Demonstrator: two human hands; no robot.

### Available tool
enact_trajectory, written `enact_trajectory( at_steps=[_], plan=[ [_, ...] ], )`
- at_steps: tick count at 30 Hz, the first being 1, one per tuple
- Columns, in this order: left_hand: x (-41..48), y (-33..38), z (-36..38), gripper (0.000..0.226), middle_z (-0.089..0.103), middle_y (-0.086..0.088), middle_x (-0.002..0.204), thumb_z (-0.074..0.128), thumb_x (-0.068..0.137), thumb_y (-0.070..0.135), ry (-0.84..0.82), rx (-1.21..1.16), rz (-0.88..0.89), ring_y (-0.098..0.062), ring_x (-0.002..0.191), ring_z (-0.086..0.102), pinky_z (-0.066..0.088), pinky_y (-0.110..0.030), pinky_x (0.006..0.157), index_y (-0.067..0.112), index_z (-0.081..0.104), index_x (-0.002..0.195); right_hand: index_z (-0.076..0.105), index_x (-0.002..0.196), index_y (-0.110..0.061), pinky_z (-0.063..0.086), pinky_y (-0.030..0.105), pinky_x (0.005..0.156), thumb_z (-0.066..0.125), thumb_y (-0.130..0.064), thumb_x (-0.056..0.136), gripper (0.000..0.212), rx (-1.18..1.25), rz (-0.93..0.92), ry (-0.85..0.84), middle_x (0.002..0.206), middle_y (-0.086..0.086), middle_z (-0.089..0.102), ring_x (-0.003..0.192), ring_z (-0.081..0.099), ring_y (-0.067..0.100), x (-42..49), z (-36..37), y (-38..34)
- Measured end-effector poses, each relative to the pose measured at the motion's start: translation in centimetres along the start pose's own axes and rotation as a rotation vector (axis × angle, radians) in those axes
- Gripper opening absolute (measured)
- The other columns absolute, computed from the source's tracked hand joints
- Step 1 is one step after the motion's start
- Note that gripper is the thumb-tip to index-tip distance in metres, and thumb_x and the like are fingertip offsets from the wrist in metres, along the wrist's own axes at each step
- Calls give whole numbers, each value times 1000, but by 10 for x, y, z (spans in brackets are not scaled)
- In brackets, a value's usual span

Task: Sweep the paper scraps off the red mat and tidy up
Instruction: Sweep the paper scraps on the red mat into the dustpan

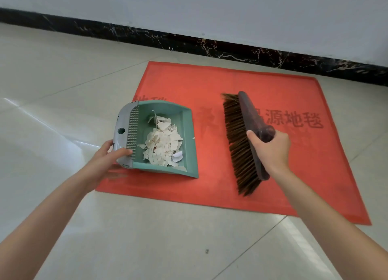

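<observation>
The floor [63,80] is glossy cream tile with thin grout lines, and light glares off it on the left. A pale wall [189,7] runs behind, with a black skirting [210,43] veined in white and rust like marble.

On the tiles near the skirting lies the red mat [189,86] — flat and rectangular, with a narrow raised border and dark printed characters across its middle.

A green plastic dustpan [186,133] is at the mat's left side, its grey back at the mat's edge. The back carries a strip of small comb teeth [132,128].

The paper scraps [161,145] are heaped inside the pan: torn, cream, some with ruled lines. One tiny bit lies just by the pan's right lip.

The left hand [105,158] grips the pan's grey back, thumb on the comb strip.

The right hand [270,149] is curled round the brush [247,120] at its round socket — a long dark brown block over the mat's middle, its stiff brown bristles [235,137] pointing toward the pan.
</observation>
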State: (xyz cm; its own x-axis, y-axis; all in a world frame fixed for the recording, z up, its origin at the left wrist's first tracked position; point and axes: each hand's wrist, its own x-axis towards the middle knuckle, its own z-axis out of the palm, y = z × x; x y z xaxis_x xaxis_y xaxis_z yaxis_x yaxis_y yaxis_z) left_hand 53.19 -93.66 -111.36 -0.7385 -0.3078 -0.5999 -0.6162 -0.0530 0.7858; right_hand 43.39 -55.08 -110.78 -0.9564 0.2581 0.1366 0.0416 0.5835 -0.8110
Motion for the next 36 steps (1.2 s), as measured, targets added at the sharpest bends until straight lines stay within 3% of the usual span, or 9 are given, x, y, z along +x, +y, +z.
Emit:
enact_trajectory(
  at_steps=[5,9,11,17,22,26,29,32,36],
  plan=[
    [4,-3,4,62,68,-9,120,80,78,25,-129,-53,-3,-33,102,69,58,-49,79,19,48,131,47,69,14,31,31,54,76,-27,76,51,34,56,-35,61,5,38,63,36,11,-5,-1,9],
    [-1,-3,15,49,68,-16,118,72,82,6,-87,-221,39,-34,101,69,60,-46,73,4,52,126,43,52,-20,31,10,47,76,-19,75,41,-8,-52,-74,48,-16,40,42,42,-6,-32,15,-18],
    [-4,-4,21,41,69,-16,112,69,83,1,-28,-241,55,-31,94,71,61,-38,66,3,55,121,44,54,-24,31,5,47,76,-18,75,38,9,-108,-163,46,-17,44,46,48,-15,-51,30,-32],
    [-2,-10,24,42,69,-18,112,76,77,3,52,-247,55,-37,102,68,53,-56,89,4,59,115,40,55,-28,29,16,48,72,-21,77,39,79,-205,-309,48,-12,45,47,47,4,-89,64,-62],
    [-4,-11,27,50,68,-20,111,77,75,1,80,-282,58,-37,97,69,57,-55,80,-3,56,120,38,54,-29,30,8,48,75,-19,75,44,72,-237,-187,45,-15,40,48,48,-6,-72,49,-67],
    [-6,-13,30,51,66,-24,115,75,76,-3,99,-370,68,-39,95,69,60,-46,66,-6,53,122,32,49,-23,29,12,46,77,-20,74,52,32,-222,-56,42,-9,30,44,35,5,-44,27,-64],
    [-9,-13,32,50,65,-23,116,73,78,-2,106,-415,64,-39,92,70,60,-38,61,-7,52,124,44,55,0,26,26,49,76,-23,76,45,13,-159,-16,52,2,34,59,29,8,-28,15,-56],
    [-9,-12,29,50,65,-25,118,73,79,-1,76,-451,54,-42,97,68,60,-41,65,-9,52,123,44,65,14,24,32,53,75,-25,77,50,20,-90,11,59,8,34,62,29,13,-18,5,-48],
    [-13,-8,24,38,66,-25,115,71,81,0,53,-417,78,-35,87,72,60,-47,70,-8,55,114,43,64,12,25,29,53,75,-23,78,49,44,8,2,62,7,34,60,31,16,-13,-6,-40]
  ],
)
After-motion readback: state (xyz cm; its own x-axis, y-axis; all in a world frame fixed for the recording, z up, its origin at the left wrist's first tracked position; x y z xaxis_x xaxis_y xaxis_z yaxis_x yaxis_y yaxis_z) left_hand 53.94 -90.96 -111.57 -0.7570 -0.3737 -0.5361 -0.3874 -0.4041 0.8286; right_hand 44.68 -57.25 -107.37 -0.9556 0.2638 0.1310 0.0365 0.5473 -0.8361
